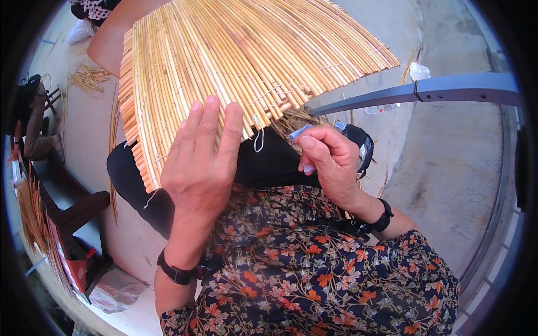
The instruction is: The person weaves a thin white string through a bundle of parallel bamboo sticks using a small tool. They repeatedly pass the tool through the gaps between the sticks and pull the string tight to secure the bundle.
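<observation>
A mat of straw-coloured reeds [224,56], bound side by side with white thread, lies across my lap. My left hand [204,151] rests flat on its near edge, fingers stretched out over the reeds. A loop of white thread [258,134] hangs from that edge, between my two hands. Just right of the loop, my right hand [330,159] is closed in a pinch, clear of the mat. Light blue material [300,133] shows at its fingers; whether it is held or wrapped round them I cannot tell. Any thread or needle in the pinch is too small to see.
A blue-grey metal bar [448,89] runs in from the right, close to the mat. Loose reeds [88,77] lie on the floor at the far left, near a seated person's leg [42,143]. A dark wooden seat [81,213] stands at the left.
</observation>
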A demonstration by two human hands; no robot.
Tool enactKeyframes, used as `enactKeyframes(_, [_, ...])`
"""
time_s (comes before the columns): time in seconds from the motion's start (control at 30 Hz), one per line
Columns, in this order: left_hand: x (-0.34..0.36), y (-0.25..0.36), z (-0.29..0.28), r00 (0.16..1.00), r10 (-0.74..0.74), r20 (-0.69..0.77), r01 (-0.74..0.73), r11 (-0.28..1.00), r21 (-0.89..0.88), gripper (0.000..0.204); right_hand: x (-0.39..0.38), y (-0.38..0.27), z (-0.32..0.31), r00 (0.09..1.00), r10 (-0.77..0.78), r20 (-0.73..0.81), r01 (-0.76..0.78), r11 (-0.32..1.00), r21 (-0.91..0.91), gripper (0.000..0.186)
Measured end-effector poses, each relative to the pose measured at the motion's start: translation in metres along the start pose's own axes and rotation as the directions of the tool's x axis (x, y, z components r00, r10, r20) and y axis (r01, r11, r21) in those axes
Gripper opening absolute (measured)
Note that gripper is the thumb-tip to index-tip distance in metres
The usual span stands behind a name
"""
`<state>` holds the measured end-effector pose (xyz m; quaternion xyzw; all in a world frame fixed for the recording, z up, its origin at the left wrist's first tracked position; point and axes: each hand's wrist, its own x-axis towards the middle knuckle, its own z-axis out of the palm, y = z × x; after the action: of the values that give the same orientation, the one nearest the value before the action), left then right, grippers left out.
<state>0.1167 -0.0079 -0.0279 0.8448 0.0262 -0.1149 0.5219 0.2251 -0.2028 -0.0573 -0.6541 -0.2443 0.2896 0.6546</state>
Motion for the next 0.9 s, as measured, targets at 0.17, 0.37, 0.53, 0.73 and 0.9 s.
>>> enactKeyframes(0.17, [-0.001,0.017,-0.018,1.0,-0.012,0.003,0.012,1.0,0.015,0.027,0.037,0.008,0.019,0.986,0.148,0.071,-0.159,0.97,0.181,0.025])
enactKeyframes(0.37, [-0.001,0.02,-0.017,0.999,-0.045,0.008,0.044,0.999,0.018,0.027,0.047,-0.013,0.042,0.956,0.176,0.236,-0.249,0.911,0.328,0.015])
enactKeyframes(0.53, [0.0,0.021,-0.015,0.998,-0.067,0.009,0.067,0.998,0.004,0.027,0.042,-0.01,0.033,0.989,0.069,0.127,-0.099,0.964,0.245,0.011])
enactKeyframes(0.73, [0.001,0.016,-0.011,0.997,-0.078,0.008,0.078,0.997,-0.021,0.027,0.04,-0.004,0.02,0.933,-0.296,0.207,0.316,0.946,-0.075,0.009])
enactKeyframes(0.9, [0.001,0.014,-0.01,0.996,-0.087,-0.002,0.086,0.995,-0.048,0.027,0.035,-0.01,0.017,0.885,-0.336,0.324,0.386,0.917,-0.103,0.009])
